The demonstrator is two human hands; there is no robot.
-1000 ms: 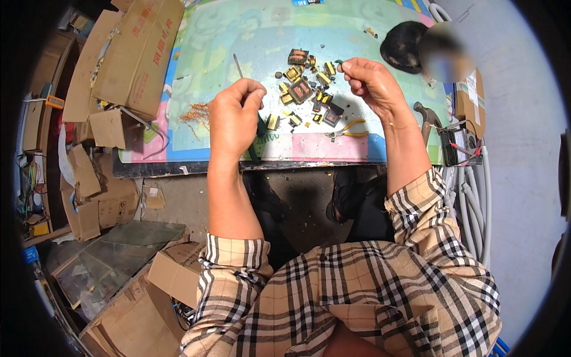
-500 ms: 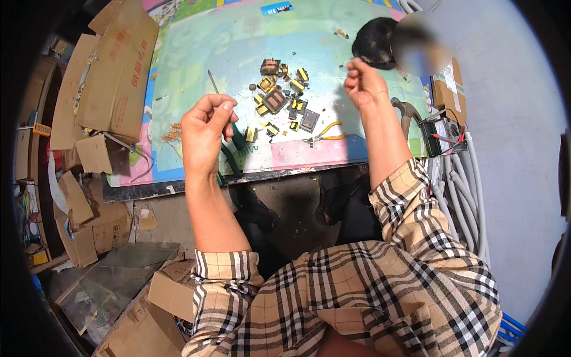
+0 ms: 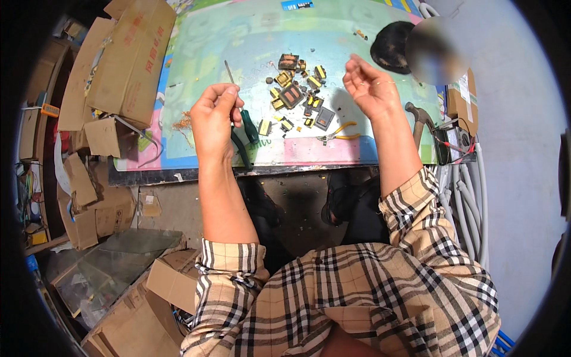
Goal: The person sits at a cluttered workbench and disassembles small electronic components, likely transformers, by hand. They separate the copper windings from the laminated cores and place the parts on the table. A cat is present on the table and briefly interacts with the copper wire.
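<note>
The left hand point(image 3: 215, 116) is raised with its fingers curled and thumb bent against the forefinger; whether anything thin is pinched there I cannot tell; the right hand point(image 3: 370, 89) is half open, its fingers loosely bent and slightly blurred, with nothing visible in its grasp. The pile of small parts point(image 3: 291, 95) lies on the tabletop point(image 3: 223, 35) between them, apart from both; its pieces overlap, so many are hard to tell one from another. A screwdriver point(image 3: 248, 126) lies behind the left hand, which hides its middle; a dark green curved handle point(image 3: 241, 149) beside it is also partly covered; a tangle of copper wire point(image 3: 182, 122) is just left of that hand. Yellow-handled pliers point(image 3: 347, 137) lie nearer the right forearm; a hammer point(image 3: 420, 115) rests beyond it; farther up, a blurred patch partly covers a dark rounded shape point(image 3: 389, 47).
</note>
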